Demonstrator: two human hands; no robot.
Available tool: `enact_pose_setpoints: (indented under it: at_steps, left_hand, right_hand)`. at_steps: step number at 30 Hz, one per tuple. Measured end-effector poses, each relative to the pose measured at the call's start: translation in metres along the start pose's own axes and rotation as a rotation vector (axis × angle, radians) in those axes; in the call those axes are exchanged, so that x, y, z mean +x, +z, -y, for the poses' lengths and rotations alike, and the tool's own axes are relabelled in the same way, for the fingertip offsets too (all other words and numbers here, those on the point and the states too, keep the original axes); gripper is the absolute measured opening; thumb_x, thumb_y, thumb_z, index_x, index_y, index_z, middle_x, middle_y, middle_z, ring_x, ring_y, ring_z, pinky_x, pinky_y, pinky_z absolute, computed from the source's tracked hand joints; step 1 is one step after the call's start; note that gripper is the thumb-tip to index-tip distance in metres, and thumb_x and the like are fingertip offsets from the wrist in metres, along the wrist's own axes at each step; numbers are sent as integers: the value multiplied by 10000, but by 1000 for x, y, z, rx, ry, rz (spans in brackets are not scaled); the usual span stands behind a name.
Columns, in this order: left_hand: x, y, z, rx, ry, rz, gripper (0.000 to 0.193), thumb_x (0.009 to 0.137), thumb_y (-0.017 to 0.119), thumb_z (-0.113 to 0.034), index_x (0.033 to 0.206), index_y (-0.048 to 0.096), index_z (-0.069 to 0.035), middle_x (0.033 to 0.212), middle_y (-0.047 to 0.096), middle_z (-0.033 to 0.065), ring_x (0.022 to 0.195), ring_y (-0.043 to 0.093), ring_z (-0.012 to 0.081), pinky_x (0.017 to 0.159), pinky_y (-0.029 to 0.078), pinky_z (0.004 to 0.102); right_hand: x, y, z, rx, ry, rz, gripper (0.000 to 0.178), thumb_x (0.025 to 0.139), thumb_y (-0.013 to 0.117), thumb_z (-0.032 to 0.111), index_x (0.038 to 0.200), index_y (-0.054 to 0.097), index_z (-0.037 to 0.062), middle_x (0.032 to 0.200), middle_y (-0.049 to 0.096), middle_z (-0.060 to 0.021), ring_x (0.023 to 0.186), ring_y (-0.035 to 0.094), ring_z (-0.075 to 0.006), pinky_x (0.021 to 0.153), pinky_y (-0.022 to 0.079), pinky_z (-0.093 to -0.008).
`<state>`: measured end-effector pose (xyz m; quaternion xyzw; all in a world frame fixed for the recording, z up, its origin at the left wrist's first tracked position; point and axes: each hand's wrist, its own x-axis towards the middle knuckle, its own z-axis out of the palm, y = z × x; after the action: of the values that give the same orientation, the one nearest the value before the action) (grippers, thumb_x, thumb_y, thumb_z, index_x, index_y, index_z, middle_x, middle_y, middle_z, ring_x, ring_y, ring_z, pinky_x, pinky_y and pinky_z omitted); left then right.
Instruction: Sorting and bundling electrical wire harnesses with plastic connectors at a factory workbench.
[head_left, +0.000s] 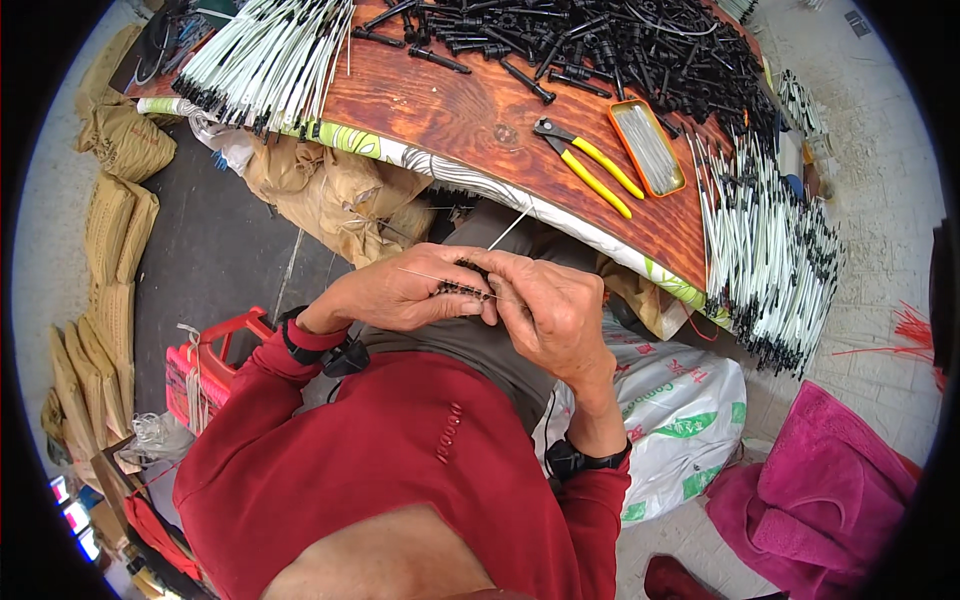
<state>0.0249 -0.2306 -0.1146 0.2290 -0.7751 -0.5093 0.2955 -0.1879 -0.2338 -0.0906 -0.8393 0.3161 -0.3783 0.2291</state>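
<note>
Above my lap, my two hands meet just in front of the table edge. My left hand (385, 288) is closed round a small black ridged piece (460, 288), which shows between its fingers and thumb. A thin wire-like needle (425, 277) runs along that piece toward the fingers of my right hand (558, 308). The right hand is closed in a pinch at the piece's right end, its fingertips partly hidden. From behind the hands a thin white rod (510, 228) sticks up toward the table; what grips its lower end is hidden.
On the wooden table (430, 110) lie a heap of black plastic parts (590, 50), yellow-handled pliers (598, 170) and an orange-rimmed tin (648, 148) of thin needles. White black-tipped rods are bundled left (270, 60) and right (770, 255). A red stool (215, 365) stands left, a white sack (665, 410) right.
</note>
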Motion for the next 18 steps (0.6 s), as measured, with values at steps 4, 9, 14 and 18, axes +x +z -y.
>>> enact_pose_setpoints:
  at_steps: [4, 9, 14, 18]
  left_hand:
    - [2, -1, -2, 13, 9, 15, 155, 910, 644, -115, 1010, 680, -2, 1138, 620, 179, 1028, 609, 363, 872, 474, 399]
    - [3, -2, -5, 2, -30, 33, 157, 907, 649, -115, 1020, 685, -11, 1150, 620, 181, 1037, 608, 363, 873, 475, 401]
    - [3, -2, -4, -10, -39, 32, 149, 907, 650, -111, 1016, 691, -18, 1160, 620, 171, 1031, 611, 358, 867, 478, 400]
    - [5, -6, -9, 23, -11, 53, 143, 948, 603, -134, 995, 685, -27, 1133, 631, 152, 1026, 612, 339, 865, 480, 392]
  right_hand:
    - [0, -2, -1, 0, -8, 8, 215, 798, 661, -2, 1006, 707, 33, 774, 691, -116, 643, 680, -261, 565, 529, -334]
    - [0, -5, 0, -31, -4, 40, 229, 796, 664, 7, 1018, 707, 42, 779, 692, -108, 633, 673, -261, 553, 521, -335]
    - [1, -5, 0, -41, -37, 39, 226, 798, 668, 16, 1020, 702, 40, 777, 691, -96, 627, 668, -260, 546, 516, -334]
    - [4, -7, 0, -78, -51, 70, 193, 815, 669, 24, 1006, 691, 31, 763, 684, -102, 618, 667, -256, 543, 513, -331]
